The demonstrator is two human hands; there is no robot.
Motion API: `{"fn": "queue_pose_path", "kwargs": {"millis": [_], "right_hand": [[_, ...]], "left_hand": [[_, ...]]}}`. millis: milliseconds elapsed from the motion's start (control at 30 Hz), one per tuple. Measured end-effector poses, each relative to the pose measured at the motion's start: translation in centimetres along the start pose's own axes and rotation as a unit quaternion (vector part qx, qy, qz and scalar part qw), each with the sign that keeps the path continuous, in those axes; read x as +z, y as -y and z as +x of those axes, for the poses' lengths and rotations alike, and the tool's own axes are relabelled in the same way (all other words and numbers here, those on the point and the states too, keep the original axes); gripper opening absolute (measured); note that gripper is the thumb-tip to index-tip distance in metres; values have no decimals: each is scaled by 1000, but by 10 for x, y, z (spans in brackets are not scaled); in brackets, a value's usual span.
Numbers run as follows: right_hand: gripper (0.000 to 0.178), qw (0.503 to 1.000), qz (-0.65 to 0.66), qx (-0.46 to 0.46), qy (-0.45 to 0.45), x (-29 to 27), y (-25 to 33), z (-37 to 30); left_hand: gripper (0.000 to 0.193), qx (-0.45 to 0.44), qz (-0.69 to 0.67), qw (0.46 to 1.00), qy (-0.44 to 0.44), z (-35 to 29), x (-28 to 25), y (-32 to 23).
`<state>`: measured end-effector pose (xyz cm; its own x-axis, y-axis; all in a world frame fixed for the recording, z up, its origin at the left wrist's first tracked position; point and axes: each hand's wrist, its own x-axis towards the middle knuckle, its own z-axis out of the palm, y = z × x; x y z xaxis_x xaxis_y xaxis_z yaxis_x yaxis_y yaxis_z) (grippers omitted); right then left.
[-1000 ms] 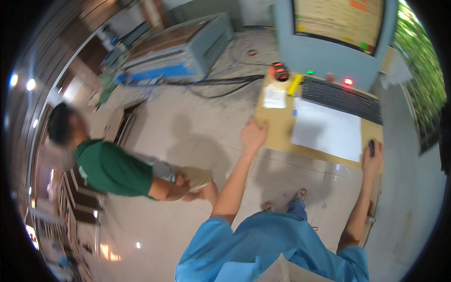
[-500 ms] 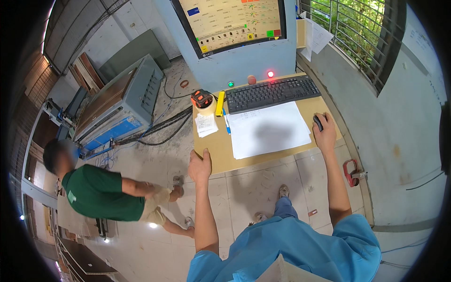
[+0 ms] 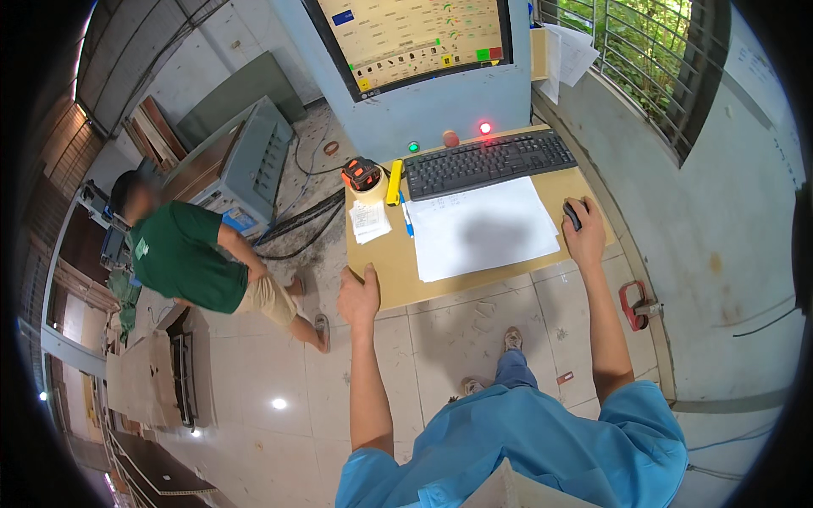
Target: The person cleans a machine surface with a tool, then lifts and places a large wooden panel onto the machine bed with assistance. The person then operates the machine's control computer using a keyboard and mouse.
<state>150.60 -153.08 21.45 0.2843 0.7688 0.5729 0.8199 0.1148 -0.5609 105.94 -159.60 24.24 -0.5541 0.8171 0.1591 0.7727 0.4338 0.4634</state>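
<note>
My right hand (image 3: 586,237) lies over a black computer mouse (image 3: 573,215) on the right side of a tan table (image 3: 391,284). At the table's near left corner, my left hand (image 3: 359,296) holds the edge, thumb on the near side and the other fingers partly hidden. Between my hands lie white paper sheets (image 3: 483,237), with my head's shadow on them. A black keyboard (image 3: 491,162) sits behind the paper. Beyond it, a lit monitor (image 3: 415,38) is set in a light blue cabinet (image 3: 381,127).
A tape measure (image 3: 362,173) sits on a tape roll (image 3: 370,193), near a yellow tool (image 3: 395,182), a blue-and-white pen (image 3: 406,217) and paper slips (image 3: 369,220). A person in a green shirt (image 3: 190,254) walks at left, near a grey machine (image 3: 246,161). A red clamp-like object (image 3: 631,305) is by the right wall.
The person in green has moved farther off, toward the grey machine. My hands keep their places on the mouse and the table edge. The view has shifted very slightly.
</note>
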Motion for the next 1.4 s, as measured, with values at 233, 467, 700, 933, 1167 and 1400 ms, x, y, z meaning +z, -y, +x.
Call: {"fn": "queue_pose_path", "kwargs": {"millis": [233,467,700,933,1167,1400], "right_hand": [[42,999,18,-26,12,4,-10,3],[44,999,-25,-38,12,8,-18,6],[42,998,-37,-38,39,11,-26,7],[41,997,-38,-58,41,12,-32,8],[41,996,-32,-63,48,11,-33,8],[41,996,-31,-59,52,10,-32,8]], "left_hand": [[62,-36,-10,999,35,3,1,0],[60,-15,-47,998,37,5,3,5],[59,-26,-56,998,32,3,0,4],[56,-11,-54,998,32,4,2,6],[56,-1,-66,998,22,4,5,8],[56,-11,-73,997,11,3,7,7]]}}
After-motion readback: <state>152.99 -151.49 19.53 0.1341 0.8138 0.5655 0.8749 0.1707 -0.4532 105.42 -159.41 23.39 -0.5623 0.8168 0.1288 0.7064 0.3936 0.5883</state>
